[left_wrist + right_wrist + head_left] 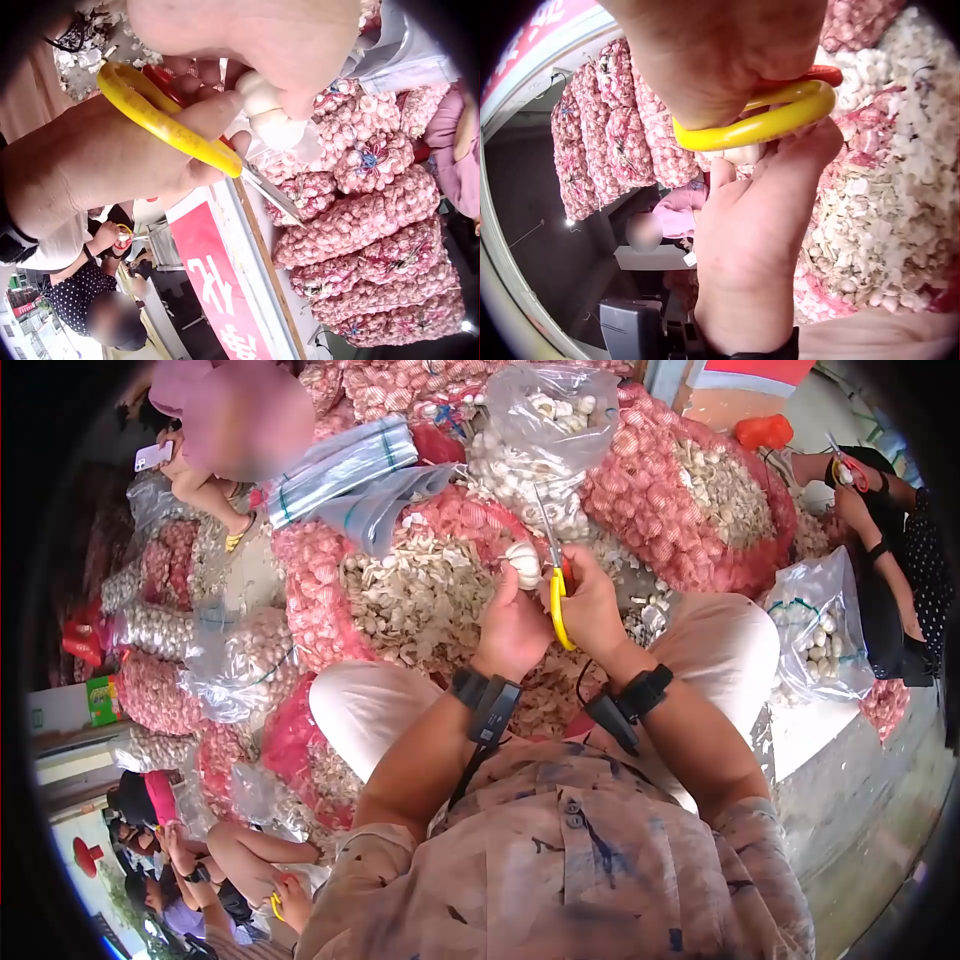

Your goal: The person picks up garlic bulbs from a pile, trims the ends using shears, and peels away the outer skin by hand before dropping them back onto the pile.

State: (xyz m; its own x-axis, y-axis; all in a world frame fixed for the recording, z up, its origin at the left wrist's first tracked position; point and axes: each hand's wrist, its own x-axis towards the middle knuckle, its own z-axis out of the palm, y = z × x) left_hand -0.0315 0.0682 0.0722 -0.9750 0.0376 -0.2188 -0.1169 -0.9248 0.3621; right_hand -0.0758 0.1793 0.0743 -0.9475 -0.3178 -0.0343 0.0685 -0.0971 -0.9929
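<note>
My left hand (pixel 512 628) holds a white garlic bulb (pixel 523 563) between thumb and fingers, in front of my body. The right hand (pixel 592 605) grips scissors (pixel 558 610) with yellow and red handles, close beside the bulb. In the head view their blades point up and away from me. The left wrist view has the bulb (pixel 271 120) under the left hand, with the scissor blades (pixel 274 196) next to it. From the right wrist, the yellow handle (pixel 757 129) loops round the right hand, and the bulb is mostly hidden.
Below the hands an open red mesh sack (pixel 320 600) holds garlic skins and trimmings (pixel 410 605). A second full mesh sack (pixel 640 490) stands ahead right. Clear plastic bags of peeled-looking bulbs (pixel 815 630) sit around. Other people sit at both sides, some with scissors.
</note>
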